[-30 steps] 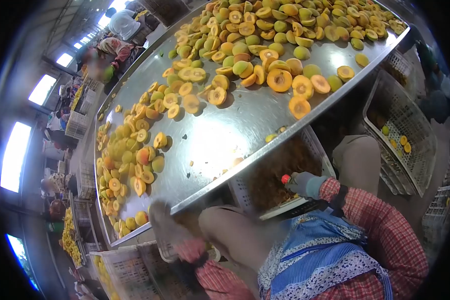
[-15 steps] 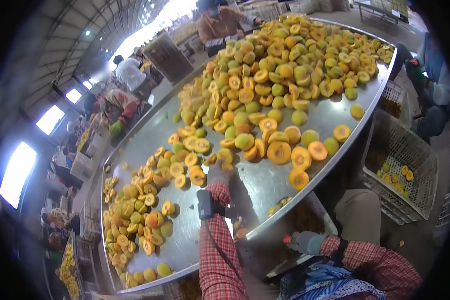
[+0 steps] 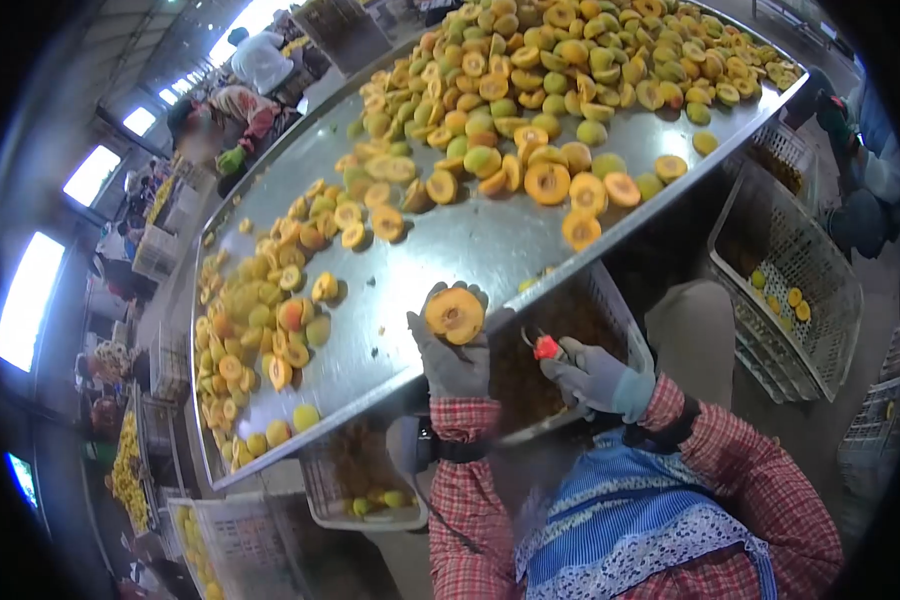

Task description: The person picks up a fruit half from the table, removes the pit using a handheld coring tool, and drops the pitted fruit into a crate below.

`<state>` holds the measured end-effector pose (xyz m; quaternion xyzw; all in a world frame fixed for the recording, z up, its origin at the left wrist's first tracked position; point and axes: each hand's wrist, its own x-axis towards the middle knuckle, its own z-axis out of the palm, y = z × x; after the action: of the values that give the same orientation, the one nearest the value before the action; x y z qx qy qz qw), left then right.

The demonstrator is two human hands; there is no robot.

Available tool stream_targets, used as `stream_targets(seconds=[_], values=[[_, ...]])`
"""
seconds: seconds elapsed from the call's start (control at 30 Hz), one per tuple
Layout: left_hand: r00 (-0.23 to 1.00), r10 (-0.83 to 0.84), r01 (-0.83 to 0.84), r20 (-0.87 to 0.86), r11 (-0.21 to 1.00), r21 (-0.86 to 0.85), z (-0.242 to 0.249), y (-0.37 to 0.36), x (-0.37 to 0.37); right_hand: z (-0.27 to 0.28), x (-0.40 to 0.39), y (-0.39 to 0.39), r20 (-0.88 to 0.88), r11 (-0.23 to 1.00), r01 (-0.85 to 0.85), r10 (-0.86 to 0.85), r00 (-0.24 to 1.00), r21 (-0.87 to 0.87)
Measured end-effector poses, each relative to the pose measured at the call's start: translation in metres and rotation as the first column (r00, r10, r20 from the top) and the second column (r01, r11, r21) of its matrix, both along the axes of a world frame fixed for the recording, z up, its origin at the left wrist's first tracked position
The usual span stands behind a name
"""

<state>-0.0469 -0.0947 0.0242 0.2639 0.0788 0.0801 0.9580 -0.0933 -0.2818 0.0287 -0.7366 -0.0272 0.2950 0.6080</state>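
Note:
My left hand (image 3: 452, 368), in a grey glove, is closed around a yellow peach half (image 3: 455, 316) at the near edge of the metal table (image 3: 400, 275). The cut face points up toward me, and its brown centre shows. To the right, my gloved right hand (image 3: 598, 380) grips a small pitting tool (image 3: 545, 347) with a red handle and a thin curved metal end. That metal end is a short way from the peach half, not touching it. Many cut peaches (image 3: 530, 110) are heaped at the back of the table, and more halves (image 3: 270, 320) lie along its left side.
Below the table edge is a crate (image 3: 620, 310) with dark brown contents. Another crate (image 3: 365, 510) holds a few peaches at lower left. Stacked plastic crates (image 3: 785, 290) stand on the right. Co-workers are at the left (image 3: 240, 110) and at the right edge (image 3: 875, 150).
My left hand has come back from the fruit on the table toward me with a peach half. My right hand has risen slightly, and the view has tilted down.

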Motion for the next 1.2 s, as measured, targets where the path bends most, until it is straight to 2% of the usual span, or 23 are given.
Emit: stream_targets(seconds=[0.03, 0.1, 0.17, 0.2, 0.3, 0.33, 0.4, 0.5, 0.63, 0.7, 0.73, 0.8, 0.87, 1.0, 1.1, 1.17, 1.2], values=[[0.999, 0.035, -0.035, -0.016, 0.999, 0.015, -0.004, -0.006, -0.007, 0.010, -0.005, 0.004, -0.015, 1.000, -0.009, 0.009, 1.000, -0.005], [0.996, 0.075, -0.074, -0.038, 0.997, 0.028, -0.008, -0.016, -0.021, 0.021, -0.014, 0.011, 0.041, 0.991, -0.057, 0.053, 0.998, 0.120], [0.986, 0.167, -0.160, -0.011, 0.964, 0.213, -0.008, -0.027, -0.031, 0.023, -0.019, 0.017, 0.038, 0.992, -0.071, 0.067, 0.997, 0.103], [0.986, 0.168, -0.161, -0.016, 0.964, 0.209, -0.007, -0.031, -0.037, 0.024, -0.020, 0.019, 0.044, 0.993, -0.083, 0.080, 0.996, 0.087], [0.980, 0.188, -0.197, 0.060, 0.901, 0.387, -0.006, -0.039, -0.047, 0.029, -0.021, 0.021, 0.021, 0.997, -0.068, 0.068, 0.997, 0.026], [0.980, 0.189, -0.195, 0.056, 0.902, 0.385, -0.009, -0.038, -0.049, 0.029, -0.022, 0.022, 0.030, 0.998, -0.059, 0.059, 0.998, 0.021], [0.998, 0.045, -0.055, 0.050, 0.970, 0.238, -0.013, -0.035, -0.052, 0.033, -0.022, 0.023, 0.017, 0.998, -0.062, 0.062, 0.998, -0.026], [0.996, 0.070, -0.082, 0.047, 0.945, 0.317, -0.014, -0.039, -0.053, 0.030, -0.022, 0.023, 0.023, 0.998, -0.051, 0.052, 0.998, -0.034], [0.994, 0.045, -0.072, 0.095, 0.951, 0.301, -0.022, -0.039, -0.053, 0.020, -0.020, 0.023, 0.089, 0.992, -0.074, 0.083, 0.993, -0.099], [0.988, 0.094, -0.109, 0.120, 0.986, 0.130, -0.022, -0.044, -0.052, 0.019, -0.019, 0.023, 0.102, 0.986, -0.086, 0.101, 0.990, -0.141], [0.989, 0.094, -0.109, 0.116, 0.986, 0.128, -0.022, -0.045, -0.052, 0.020, -0.019, 0.023, 0.065, 0.987, -0.095, 0.104, 0.992, -0.128], [0.985, 0.114, -0.116, 0.130, 0.993, 0.006, -0.024, -0.047, -0.052, 0.023, -0.019, 0.024, 0.022, 0.988, -0.103, 0.106, 0.994, -0.115], [0.983, 0.133, -0.134, 0.130, 0.991, -0.001, -0.023, -0.051, -0.052, 0.024, -0.018, 0.024, -0.126, 0.991, -0.121, 0.112, 0.986, -0.061], [0.982, 0.163, -0.163, 0.098, 0.987, -0.001, -0.030, -0.052, -0.050, 0.017, -0.018, 0.027, -0.157, 0.994, -0.107, 0.103, 0.982, -0.022], [0.982, 0.154, -0.162, 0.106, 0.984, 0.073, -0.034, -0.050, -0.053, 0.010, -0.017, 0.029, -0.147, 0.976, -0.184, 0.166, 0.975, -0.120], [0.985, 0.150, -0.159, 0.082, 0.979, 0.128, -0.039, -0.048, -0.053, -0.009, -0.017, 0.031, 0.121, 0.928, -0.182, 0.232, 0.965, -0.326], [0.987, 0.148, -0.157, 0.062, 0.971, 0.181, -0.043, -0.047, -0.053, -0.010, -0.018, 0.030, 0.119, 0.927, -0.188, 0.237, 0.964, -0.324]])
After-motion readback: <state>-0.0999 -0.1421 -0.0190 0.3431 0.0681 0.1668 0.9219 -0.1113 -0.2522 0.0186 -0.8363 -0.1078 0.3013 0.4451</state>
